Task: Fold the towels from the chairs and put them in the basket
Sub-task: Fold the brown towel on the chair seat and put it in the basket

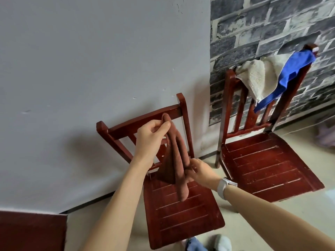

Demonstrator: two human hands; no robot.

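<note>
Single head-worn wide view, forward and down, close over hands and near chair (181, 211).

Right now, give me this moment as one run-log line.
left hand: pinches brown towel top | right hand: holds its middle | beige towel, blue towel: draped on right chair | basket: unseen

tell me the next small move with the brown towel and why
Probably bring the right hand up toward the left hand to fold the brown towel in half. It hangs bunched lengthwise from the left grip above the near chair, with the right hand pinching it lower down, and no basket is in view yet.
</note>
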